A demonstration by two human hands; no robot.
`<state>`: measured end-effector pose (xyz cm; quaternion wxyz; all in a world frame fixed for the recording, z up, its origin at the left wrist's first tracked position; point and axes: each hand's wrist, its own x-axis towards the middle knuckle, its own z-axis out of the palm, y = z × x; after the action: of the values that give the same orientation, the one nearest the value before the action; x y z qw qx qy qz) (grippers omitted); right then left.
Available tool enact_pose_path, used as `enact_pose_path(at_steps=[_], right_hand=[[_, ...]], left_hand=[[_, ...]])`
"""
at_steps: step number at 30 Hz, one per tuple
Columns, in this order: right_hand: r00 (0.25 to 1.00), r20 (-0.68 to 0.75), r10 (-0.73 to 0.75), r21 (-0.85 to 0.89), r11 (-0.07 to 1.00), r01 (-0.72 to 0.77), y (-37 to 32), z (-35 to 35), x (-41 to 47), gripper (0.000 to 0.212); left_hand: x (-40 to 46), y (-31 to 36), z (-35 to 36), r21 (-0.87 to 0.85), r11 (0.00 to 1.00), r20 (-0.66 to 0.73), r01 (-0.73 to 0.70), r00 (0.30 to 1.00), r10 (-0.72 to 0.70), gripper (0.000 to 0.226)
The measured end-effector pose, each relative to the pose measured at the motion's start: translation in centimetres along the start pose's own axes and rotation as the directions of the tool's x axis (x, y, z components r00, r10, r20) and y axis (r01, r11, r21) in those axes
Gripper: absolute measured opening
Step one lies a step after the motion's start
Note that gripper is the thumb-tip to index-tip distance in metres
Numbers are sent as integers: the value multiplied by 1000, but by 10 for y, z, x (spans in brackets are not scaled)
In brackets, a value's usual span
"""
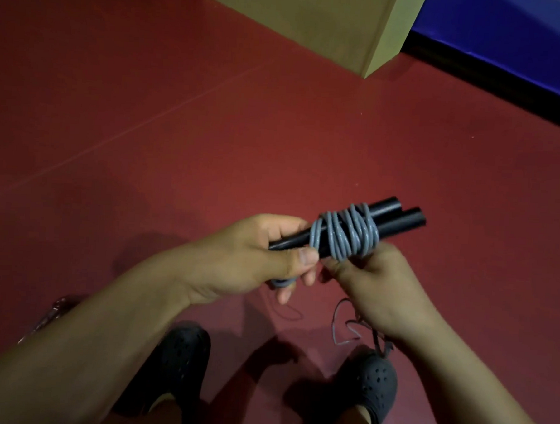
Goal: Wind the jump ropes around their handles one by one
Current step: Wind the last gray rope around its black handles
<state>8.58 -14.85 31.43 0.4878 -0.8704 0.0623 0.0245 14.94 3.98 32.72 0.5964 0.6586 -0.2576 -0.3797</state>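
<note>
Two black jump rope handles [398, 214] lie side by side, held above the floor. A grey rope [342, 234] is wound around them in several turns. My left hand [253, 256] grips the near ends of the handles, with the thumb pressed beside the coils and a loop of grey rope under the fingers. My right hand [381, 288] sits under the coils and its fingers curl around the rope there. Below it a thin loose cord [344, 328] lies on the floor.
The floor is dark red [146, 140]. A tan box [314, 22] stands at the back, with a blue mat [508, 39] to its right. My two feet in dark clogs [373, 382] are at the bottom. Another rope [53, 310] lies at the lower left.
</note>
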Motion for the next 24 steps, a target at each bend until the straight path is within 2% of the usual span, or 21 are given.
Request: enact_pose_path(at_steps=[2,7,11,15,19,24], right_hand=[[997,75,1,-4,1000,0,-1,6,-1,21],[981,186,57,-5,998,-57,-8,9,-5,14],[955,264,133,71,985,-157,-12,9,-7,21],[930,315,190,100,968,-231,-13,8,-8,24],[915,337,220,156,946,-285,-13,4,-7,16],[923,341,178,227,937,-265,-12,2,-7,15]], left_hand=[[2,-2,0,65,998,-103,3,995,4,10],[6,-9,2,255,960,-324,117,946,-29,21],[6,-10,4,337,919,-452,202,891,-30,18],[8,-12,2,427,865,-541,264,841,10,16],[6,-12,-4,482,800,-598,357,801,3,17],[6,-13,-9,505,753,-655,421,755,17,20]])
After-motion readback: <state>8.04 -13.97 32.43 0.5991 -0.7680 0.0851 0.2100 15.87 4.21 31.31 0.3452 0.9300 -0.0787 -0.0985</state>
